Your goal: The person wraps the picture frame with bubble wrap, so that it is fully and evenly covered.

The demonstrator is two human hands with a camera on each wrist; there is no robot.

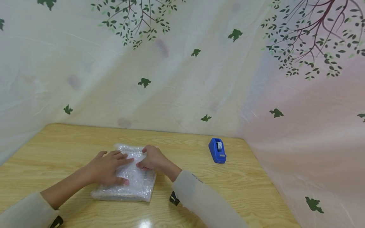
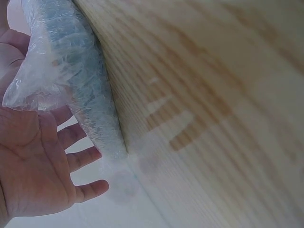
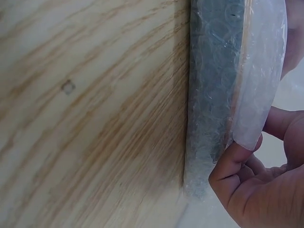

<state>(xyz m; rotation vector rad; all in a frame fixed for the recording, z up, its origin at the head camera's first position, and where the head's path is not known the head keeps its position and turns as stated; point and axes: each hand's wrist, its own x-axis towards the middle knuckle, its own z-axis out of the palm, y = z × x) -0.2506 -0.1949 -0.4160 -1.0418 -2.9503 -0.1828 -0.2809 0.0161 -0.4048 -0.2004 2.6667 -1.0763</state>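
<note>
A flat package wrapped in clear bubble wrap (image 1: 137, 183) lies on the wooden table. Across its left part my left hand (image 1: 106, 167) rests with fingers spread. The left wrist view shows that palm (image 2: 38, 161) beside a loose, puffed end of the bubble wrap (image 2: 42, 85). At the package's upper right, my right hand (image 1: 154, 158) pinches the wrap between thumb and curled finger. Up close, the right hand (image 3: 266, 190) holds the edge of a bubble wrap flap (image 3: 259, 95) raised over the package's bluish-grey side (image 3: 213, 85). What is inside is hard to make out.
A blue tape dispenser (image 1: 217, 151) with a roll of tape stands at the table's right rear. Behind and to the right, a pale curtain (image 1: 176, 88) printed with leaves and branches borders the wooden table (image 1: 242, 190).
</note>
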